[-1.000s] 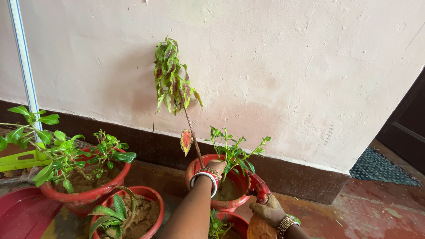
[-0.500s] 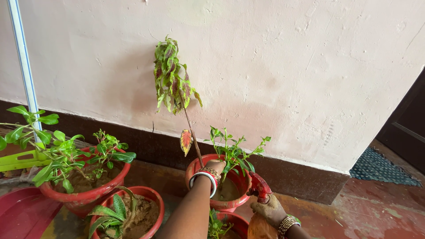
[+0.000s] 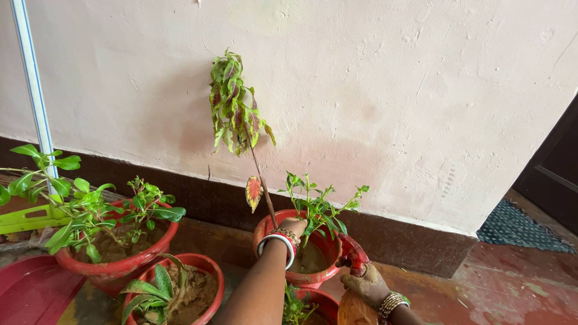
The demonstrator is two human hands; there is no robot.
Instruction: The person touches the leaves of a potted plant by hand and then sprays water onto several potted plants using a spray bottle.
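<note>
Change: almost none since a second ago; your hands and the plant keep their places, only the view has shifted a touch.
Left hand [image 3: 293, 226]: your fingers are closed round the base of the tall coleus stem [image 3: 263, 186], holding it upright over the red pot [image 3: 316, 278].
Right hand [image 3: 367, 283]: soil-caked, wrapped round the red-handled tool [image 3: 353, 254], just right of the pot rim.
Plant: top leaves lean towards the wall [image 3: 391, 90], above your left fingers.
Reading: you appear to be steadying the stem, not moving it.
Nearby: two more potted plants [image 3: 114, 241] well left of your fingers.
</note>
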